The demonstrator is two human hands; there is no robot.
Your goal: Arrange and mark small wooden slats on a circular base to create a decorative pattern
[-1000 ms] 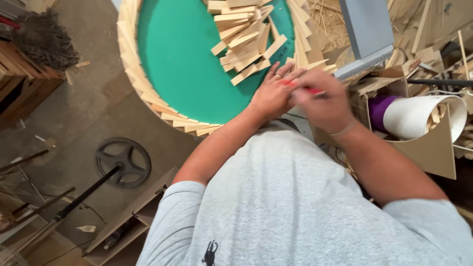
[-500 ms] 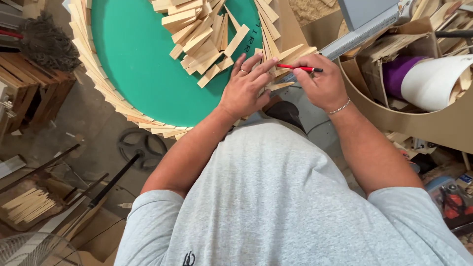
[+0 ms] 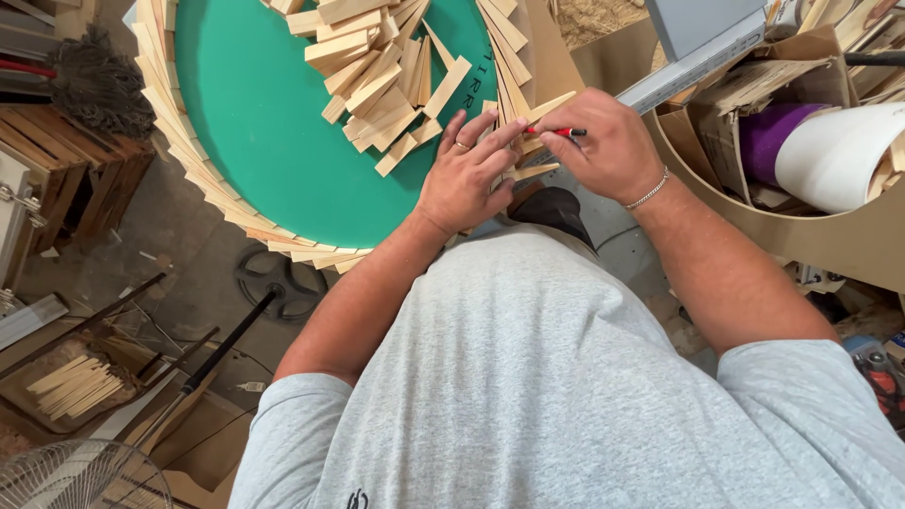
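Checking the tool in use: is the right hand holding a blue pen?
No, the right hand grips a red pencil over a wooden strip.

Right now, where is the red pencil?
In the head view, the red pencil is in the right hand, beside the left hand, at the green round board's right edge.

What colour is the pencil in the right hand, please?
The pencil in the right hand is red, in the head view.

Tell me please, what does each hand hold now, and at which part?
The right hand grips a red pencil near its tip. The left hand presses flat on a wooden strip, fingers spread.
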